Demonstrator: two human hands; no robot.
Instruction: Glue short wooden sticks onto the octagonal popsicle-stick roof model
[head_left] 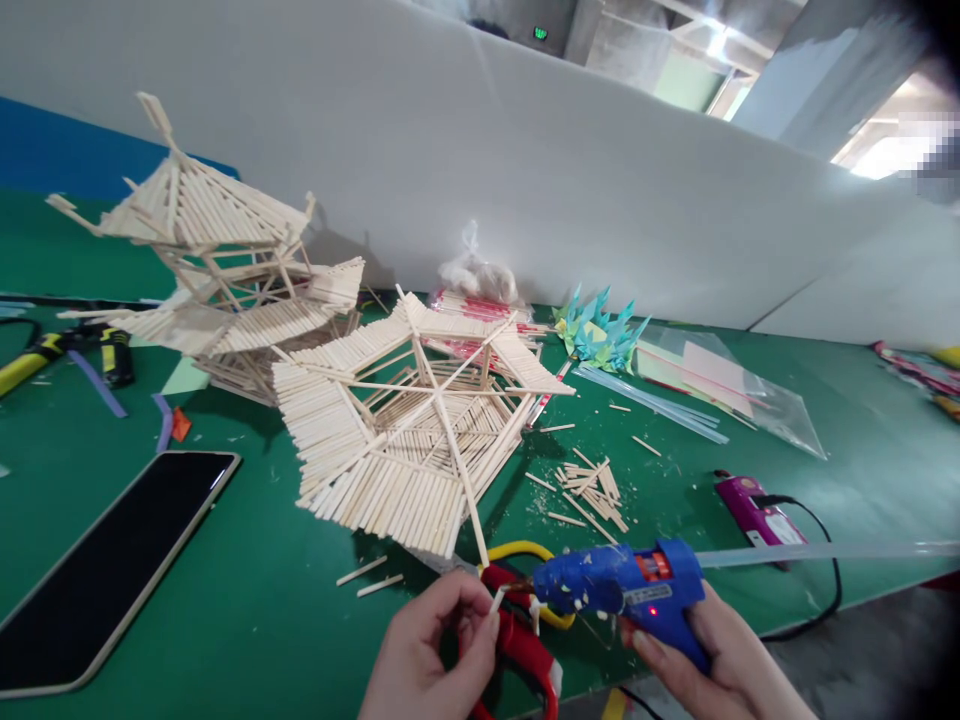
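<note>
A: In the head view, what has each hand got?

B: The left hand pinches a short wooden stick between thumb and fingertips, its grip closed on it. The right hand, cut off at the bottom edge, is wrapped around the blue glue gun, nozzle just beside the stick's end.

A: What's hard to see?

B: Red-handled scissors lie partly hidden under both hands. The hexagonal stick roof sits on the green table just beyond; the phone runs off the frame at left.
</note>
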